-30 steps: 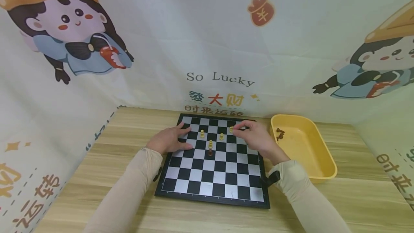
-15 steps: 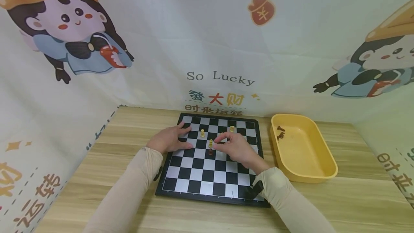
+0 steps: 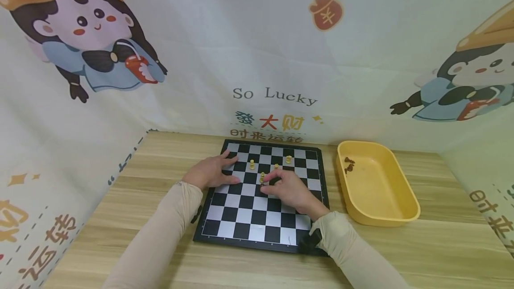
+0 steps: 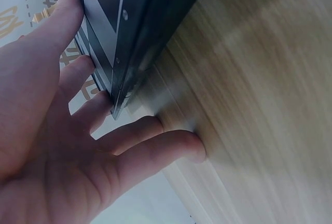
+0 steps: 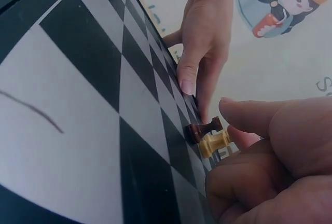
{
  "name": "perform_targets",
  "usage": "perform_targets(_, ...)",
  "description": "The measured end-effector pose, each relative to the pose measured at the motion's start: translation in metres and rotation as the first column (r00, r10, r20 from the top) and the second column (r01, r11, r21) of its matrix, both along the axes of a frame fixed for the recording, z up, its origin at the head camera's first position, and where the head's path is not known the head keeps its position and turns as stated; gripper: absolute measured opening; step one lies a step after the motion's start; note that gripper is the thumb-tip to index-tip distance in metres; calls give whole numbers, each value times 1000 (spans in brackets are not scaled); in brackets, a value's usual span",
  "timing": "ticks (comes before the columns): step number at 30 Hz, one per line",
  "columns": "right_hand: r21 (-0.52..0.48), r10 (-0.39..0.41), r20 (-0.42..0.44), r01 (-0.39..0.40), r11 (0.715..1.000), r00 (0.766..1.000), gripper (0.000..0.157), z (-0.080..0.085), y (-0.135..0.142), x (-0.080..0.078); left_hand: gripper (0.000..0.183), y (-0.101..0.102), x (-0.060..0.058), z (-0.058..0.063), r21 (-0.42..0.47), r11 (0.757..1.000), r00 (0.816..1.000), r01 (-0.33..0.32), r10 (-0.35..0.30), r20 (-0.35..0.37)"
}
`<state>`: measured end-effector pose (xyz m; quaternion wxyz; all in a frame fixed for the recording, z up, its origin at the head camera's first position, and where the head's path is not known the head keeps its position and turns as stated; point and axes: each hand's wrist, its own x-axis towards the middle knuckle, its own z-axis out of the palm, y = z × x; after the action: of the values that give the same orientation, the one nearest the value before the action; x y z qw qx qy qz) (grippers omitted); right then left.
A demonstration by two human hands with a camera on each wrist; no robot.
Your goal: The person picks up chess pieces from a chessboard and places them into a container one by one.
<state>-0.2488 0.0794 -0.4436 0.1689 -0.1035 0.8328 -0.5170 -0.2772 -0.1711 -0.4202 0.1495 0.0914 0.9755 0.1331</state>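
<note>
A black-and-white chessboard (image 3: 257, 232) lies on the wooden table. My left hand (image 3: 209, 172) rests spread at its left edge; in the left wrist view some fingers (image 4: 161, 151) touch the tabletop beside the board. My right hand (image 3: 292, 191) is over the middle of the board, thumb and forefinger apart beside a dark red chess piece (image 5: 206, 129). A pale yellow chess piece (image 5: 215, 143) stands right behind the dark one. Other pale pieces stand farther back: one at left (image 3: 251, 164), one at right (image 3: 288, 159), and one partly hidden behind my right fingers (image 3: 276, 166).
To the right of the board stands a yellow plastic tub (image 3: 415, 206), with a few brown chess pieces (image 3: 349, 167) lying at its left side. A printed cloth (image 3: 192, 79) hangs behind the table.
My right hand has moved from the pale piece at the far right, leftward and nearer, to the dark red piece. My left hand has stayed in place.
</note>
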Motion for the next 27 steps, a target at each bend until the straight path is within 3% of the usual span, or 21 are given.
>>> perform_targets(11, 11, -9, 10, 9, 1000, 1000, 25, -8, -1, 1, 80, 1, 0, 0, 1, 1000, 1000, 5, -5, 5)
perform_targets(27, 109, -5, -43, 10, 994, 999, 22, -9, -8, -1, 80, 0, 0, 0, 5, 1000, 1000, 4, -4, -4)
